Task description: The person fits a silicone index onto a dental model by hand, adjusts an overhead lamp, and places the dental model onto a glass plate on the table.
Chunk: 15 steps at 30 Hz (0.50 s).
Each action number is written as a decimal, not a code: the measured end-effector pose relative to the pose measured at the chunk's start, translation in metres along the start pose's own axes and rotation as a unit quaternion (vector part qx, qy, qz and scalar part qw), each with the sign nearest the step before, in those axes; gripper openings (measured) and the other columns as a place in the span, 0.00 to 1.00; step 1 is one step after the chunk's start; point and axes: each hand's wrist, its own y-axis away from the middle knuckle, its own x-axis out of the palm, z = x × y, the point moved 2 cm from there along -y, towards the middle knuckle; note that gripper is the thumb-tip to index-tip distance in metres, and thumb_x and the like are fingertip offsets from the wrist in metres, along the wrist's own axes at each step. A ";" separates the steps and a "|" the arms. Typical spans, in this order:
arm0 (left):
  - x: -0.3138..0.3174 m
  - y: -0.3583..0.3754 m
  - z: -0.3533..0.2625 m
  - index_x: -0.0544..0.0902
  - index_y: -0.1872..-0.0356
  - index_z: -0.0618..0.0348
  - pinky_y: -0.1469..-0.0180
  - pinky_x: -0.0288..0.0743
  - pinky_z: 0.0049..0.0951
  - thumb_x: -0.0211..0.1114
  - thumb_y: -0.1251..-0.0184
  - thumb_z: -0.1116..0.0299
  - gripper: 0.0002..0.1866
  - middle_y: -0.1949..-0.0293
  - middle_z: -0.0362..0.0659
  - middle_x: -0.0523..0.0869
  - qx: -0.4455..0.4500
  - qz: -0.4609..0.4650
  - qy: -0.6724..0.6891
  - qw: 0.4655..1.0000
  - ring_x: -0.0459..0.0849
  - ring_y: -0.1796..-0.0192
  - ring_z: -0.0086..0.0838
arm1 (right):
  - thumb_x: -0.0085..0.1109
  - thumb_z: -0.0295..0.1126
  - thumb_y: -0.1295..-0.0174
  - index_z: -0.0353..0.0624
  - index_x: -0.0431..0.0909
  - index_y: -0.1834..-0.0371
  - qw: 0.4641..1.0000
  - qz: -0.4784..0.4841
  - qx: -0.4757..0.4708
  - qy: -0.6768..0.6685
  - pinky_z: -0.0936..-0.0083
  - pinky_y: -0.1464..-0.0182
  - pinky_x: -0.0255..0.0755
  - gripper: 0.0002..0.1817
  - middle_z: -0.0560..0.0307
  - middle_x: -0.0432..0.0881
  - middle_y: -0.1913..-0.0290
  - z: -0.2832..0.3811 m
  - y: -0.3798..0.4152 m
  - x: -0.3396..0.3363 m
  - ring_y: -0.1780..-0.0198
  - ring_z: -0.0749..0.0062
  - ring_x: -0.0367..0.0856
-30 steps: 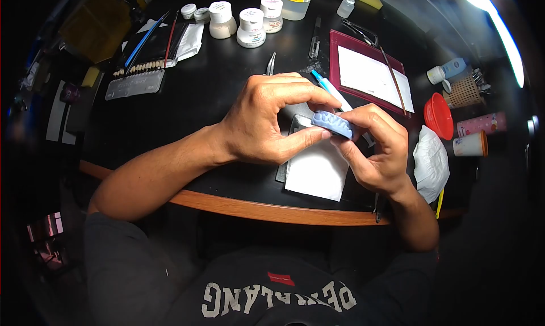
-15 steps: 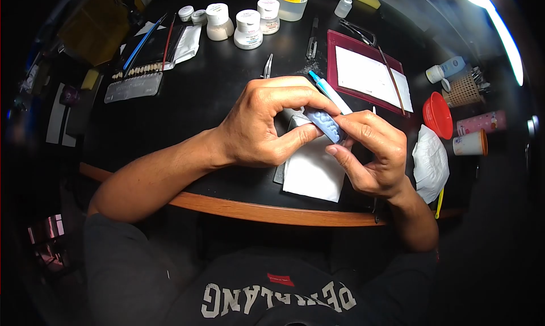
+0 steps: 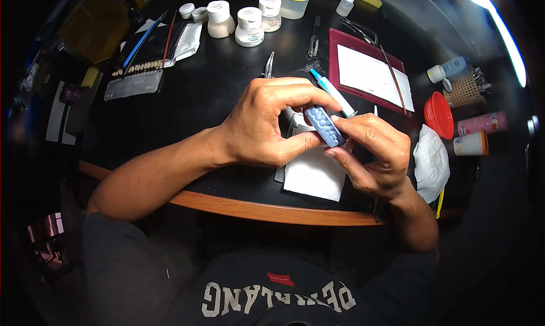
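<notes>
Between both hands is a blue-grey dental model with a row of tooth shapes facing up. My left hand is closed on its left end, index finger above and thumb below. From the right, my right hand pinches the model's other side between thumb and fingers. A folded white paper lies on the table under the hands, over a grey piece mostly hidden. Just beyond the fingers is a blue-and-white syringe, and tweezers lie to its left.
White-lidded jars and a large bottle stand at the back. A maroon tray with white paper and a brush lies right of centre. A tooth shade guide is at left; a red bowl and crumpled tissue are at right.
The dental model has been turned so more of its tooth row faces the camera. My right hand has shifted slightly to the right; my left hand has barely moved.
</notes>
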 end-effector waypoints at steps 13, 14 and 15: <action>0.001 0.000 -0.002 0.90 0.40 0.66 0.51 0.86 0.32 0.80 0.45 0.78 0.27 0.58 0.50 0.94 -0.004 0.001 -0.004 1.000 0.95 0.57 0.35 | 0.85 0.23 0.47 0.32 0.90 0.46 1.000 -0.001 0.005 0.011 0.75 0.66 0.84 0.23 0.47 0.92 0.58 0.000 0.000 0.000 0.65 0.69 0.91; 0.001 0.000 -0.003 0.89 0.39 0.66 0.52 0.86 0.32 0.79 0.45 0.78 0.28 0.59 0.50 0.94 -0.005 0.006 -0.006 1.000 0.95 0.57 0.35 | 0.85 0.23 0.47 0.32 0.90 0.46 1.000 -0.003 0.005 0.010 0.75 0.66 0.84 0.23 0.47 0.92 0.59 0.000 0.000 0.000 0.65 0.69 0.91; 0.000 0.000 -0.002 0.89 0.39 0.66 0.52 0.85 0.32 0.78 0.44 0.78 0.28 0.59 0.50 0.94 -0.006 0.006 -0.004 1.000 0.94 0.58 0.35 | 0.85 0.23 0.46 0.32 0.90 0.46 1.000 -0.002 0.003 0.013 0.76 0.66 0.84 0.23 0.47 0.92 0.59 0.000 0.000 0.000 0.65 0.69 0.91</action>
